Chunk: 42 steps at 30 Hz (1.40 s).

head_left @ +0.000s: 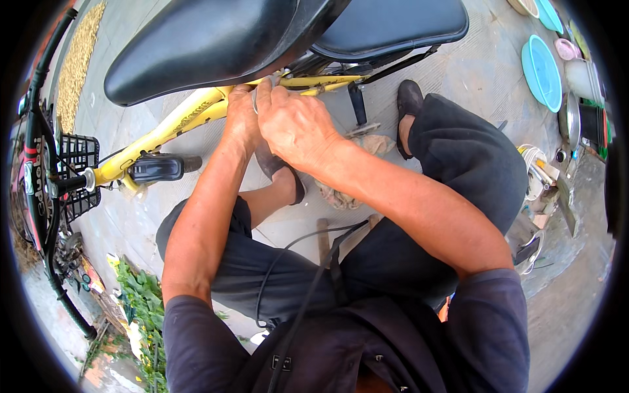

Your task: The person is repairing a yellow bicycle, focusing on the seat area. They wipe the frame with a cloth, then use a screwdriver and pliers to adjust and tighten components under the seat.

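A bicycle with a yellow frame [171, 124] and a large black saddle [203, 49] stands right in front of me. Just below the saddle, by the top of the seat tube, both hands come together. My left hand [242, 114] is closed against the frame, its fingertips hidden. Beside and partly over it, my right hand [295, 124] has its fingers bent in and pressed together. A thin greyish metal edge shows between the two hands, too small to name. What either hand grips cannot be made out.
Behind the saddle is a padded black rear seat [393, 29]. A black handlebar [40, 150] and basket [80, 173] lie at the left. A crumpled cloth [344, 194] lies between my feet. Blue basins [542, 73] stand at the far right; a leafy plant [145, 308] is near left.
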Motion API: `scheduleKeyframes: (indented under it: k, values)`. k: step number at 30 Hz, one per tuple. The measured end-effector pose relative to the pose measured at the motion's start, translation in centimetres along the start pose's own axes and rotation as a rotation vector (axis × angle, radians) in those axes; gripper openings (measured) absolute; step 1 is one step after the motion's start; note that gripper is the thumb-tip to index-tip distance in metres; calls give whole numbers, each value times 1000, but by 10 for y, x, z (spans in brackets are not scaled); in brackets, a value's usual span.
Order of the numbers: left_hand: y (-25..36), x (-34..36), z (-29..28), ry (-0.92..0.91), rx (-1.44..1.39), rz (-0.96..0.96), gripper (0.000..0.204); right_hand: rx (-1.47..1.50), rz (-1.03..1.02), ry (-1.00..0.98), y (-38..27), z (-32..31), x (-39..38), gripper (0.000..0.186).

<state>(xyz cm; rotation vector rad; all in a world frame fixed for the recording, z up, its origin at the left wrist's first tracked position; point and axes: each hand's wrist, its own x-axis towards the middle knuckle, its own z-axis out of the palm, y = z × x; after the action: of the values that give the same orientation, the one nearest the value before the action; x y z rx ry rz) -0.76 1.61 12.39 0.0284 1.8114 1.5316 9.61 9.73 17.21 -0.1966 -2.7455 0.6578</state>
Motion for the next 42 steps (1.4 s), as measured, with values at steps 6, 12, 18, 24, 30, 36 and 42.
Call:
scheduleKeyframes:
  k: [6,12,18,24,30,36,42]
  values:
    - [-39,26,-19,-144,58,310,25,-16,-71,-11,-2,-4,16,28]
    - [-39,29,-19,-136,-266,106,35,31,14,-56,-7,1,26,14]
    - [-17,8,-7,-35,-518,-99,35,59,-46,-2,-6,-5,18,21]
    - [-18,16,-23,-57,7,-19,20,-24,-38,-16,-4,-5,3,41]
    - [-26,5,15,-218,-649,586,20,77,-16,-13,-10,-7,26,25]
    - [-14,4,-8,-85,109,119,11,47,106,-196,-13,-9,40,18]
    - [-17,8,-15,-40,210,79,19,94,139,-146,-14,-6,38,17]
